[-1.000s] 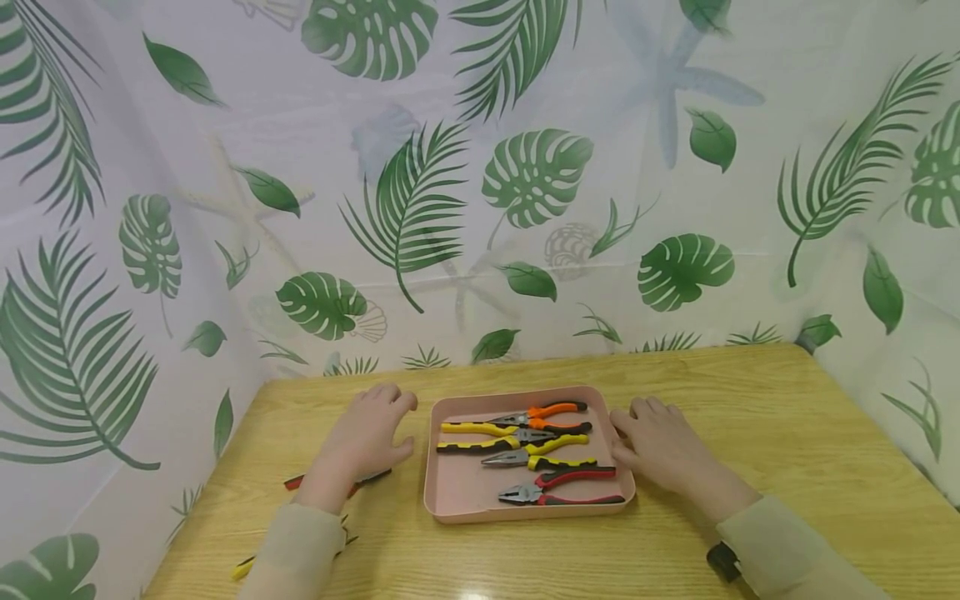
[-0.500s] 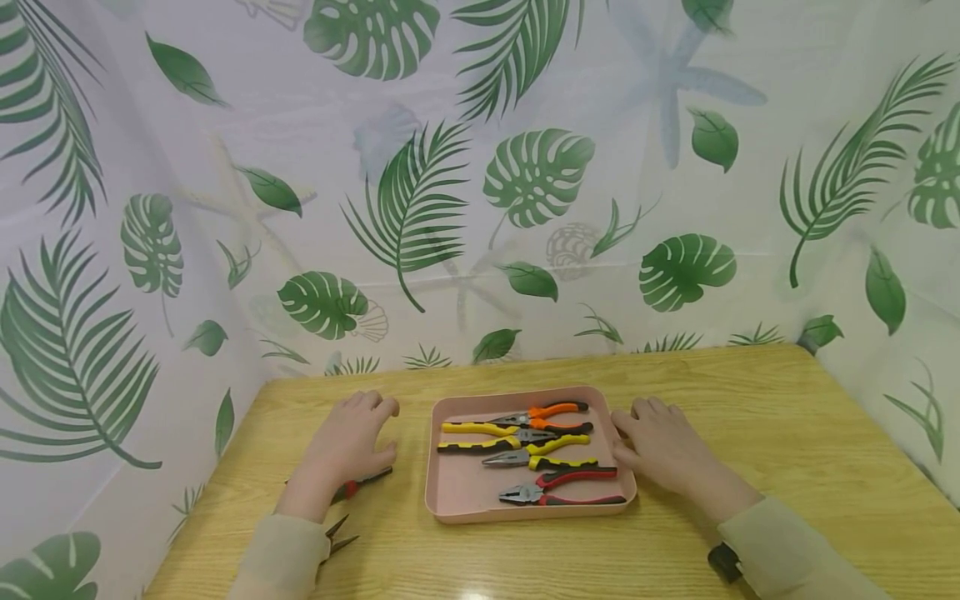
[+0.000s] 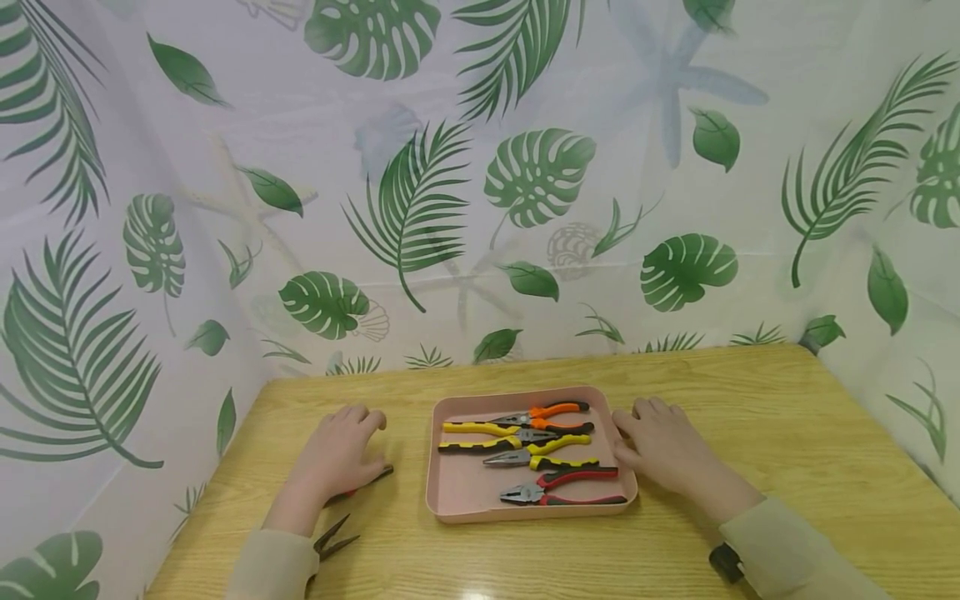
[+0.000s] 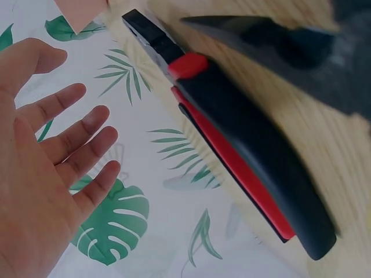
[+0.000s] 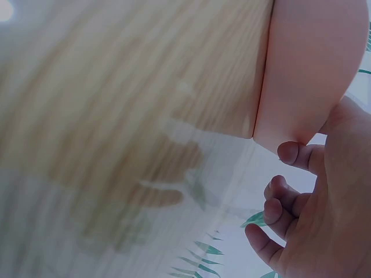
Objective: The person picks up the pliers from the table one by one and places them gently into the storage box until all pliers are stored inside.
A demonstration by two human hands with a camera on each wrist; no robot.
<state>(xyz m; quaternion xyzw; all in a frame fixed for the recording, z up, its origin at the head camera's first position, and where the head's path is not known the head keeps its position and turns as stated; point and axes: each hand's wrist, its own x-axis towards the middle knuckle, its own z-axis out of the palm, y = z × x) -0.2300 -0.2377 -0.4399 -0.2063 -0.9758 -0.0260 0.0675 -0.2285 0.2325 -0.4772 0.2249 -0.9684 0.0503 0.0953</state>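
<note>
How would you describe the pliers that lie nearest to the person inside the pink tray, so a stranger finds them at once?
On the wooden table a pink tray sits between the two hands. Four pliers lie in it, one behind the other. The red-and-black pliers lie along the tray's near edge, jaws pointing to the person's left; the others have orange or yellow handles.

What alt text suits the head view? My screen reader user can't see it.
A pink tray holding four pliers sits on a wooden table; the right hand touches its right edge, and the left hand rests over red-handled pliers beside it.
</note>
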